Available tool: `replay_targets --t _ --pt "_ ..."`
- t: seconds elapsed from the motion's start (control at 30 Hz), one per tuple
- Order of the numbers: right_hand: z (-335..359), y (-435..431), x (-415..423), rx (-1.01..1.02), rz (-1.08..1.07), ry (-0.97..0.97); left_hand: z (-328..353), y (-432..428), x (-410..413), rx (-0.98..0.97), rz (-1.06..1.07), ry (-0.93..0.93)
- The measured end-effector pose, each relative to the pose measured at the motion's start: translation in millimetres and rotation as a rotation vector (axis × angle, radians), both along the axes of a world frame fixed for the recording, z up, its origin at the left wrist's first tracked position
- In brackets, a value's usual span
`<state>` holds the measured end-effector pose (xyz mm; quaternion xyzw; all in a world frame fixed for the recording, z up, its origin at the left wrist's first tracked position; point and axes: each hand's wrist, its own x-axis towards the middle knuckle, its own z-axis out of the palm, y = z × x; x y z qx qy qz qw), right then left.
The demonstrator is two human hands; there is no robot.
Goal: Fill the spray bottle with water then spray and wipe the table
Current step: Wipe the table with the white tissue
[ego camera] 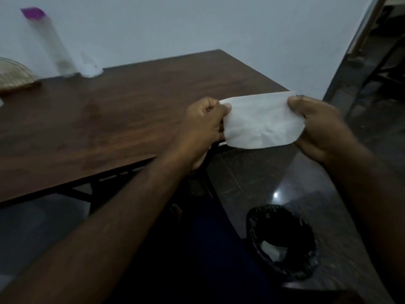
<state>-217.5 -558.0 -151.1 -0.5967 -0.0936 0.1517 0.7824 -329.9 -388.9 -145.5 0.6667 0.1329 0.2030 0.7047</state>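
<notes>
- One brown wooden table (114, 128) fills the view from 9 o'clock to the centre, its far corner pointing toward 1 o'clock against a pale wall
- Dark glossy floor (274, 178) lies beyond the table's right edge, from 3 to 5 o'clock
- Black-lined bin (258, 227) stands on the floor at 5 o'clock, with a scrap of white paper (274, 251) inside it
- Left hand (203, 126), just right of centre, has its fingers curled and its thumb pressed on the left end of the white tissue (260, 121), pinching it
- Right hand (320, 126), at 3 o'clock, pinches the tissue's right end between thumb and curled fingers
- White tissue is stretched flat between both hands, held in the air over the table's right edge
- Tall clear bottle with a purple cap (50, 42), heavily blurred, stands on the table's far edge at 10 o'clock; whether it holds water cannot be told
- Small clear container (91, 68) sits just right of the bottle
- Woven basket (13, 73) is cut off by the frame at 9 o'clock
</notes>
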Motion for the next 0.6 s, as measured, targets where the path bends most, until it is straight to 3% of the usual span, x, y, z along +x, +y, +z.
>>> replay_targets --t 0.17,0.33,0.47,0.6 --pt "-53.9 -94.4 29.6 -0.223 -0.006 0.061 -62.6 -78.4 47.7 -0.140 -0.193 0.165" --pt "-159.1 -150.5 57.3 -0.519 0.035 0.222 -174.5 -130.3 85.6 -0.179 -0.269 0.548" --pt "-250.3 -164.4 70.1 -0.698 -0.022 0.319 -241.5 -141.5 102.4 -0.095 -0.414 0.866" --pt "-327.5 -159.4 77.7 -0.807 -0.032 0.349 -281.2 -138.3 118.9 0.080 -0.398 0.999"
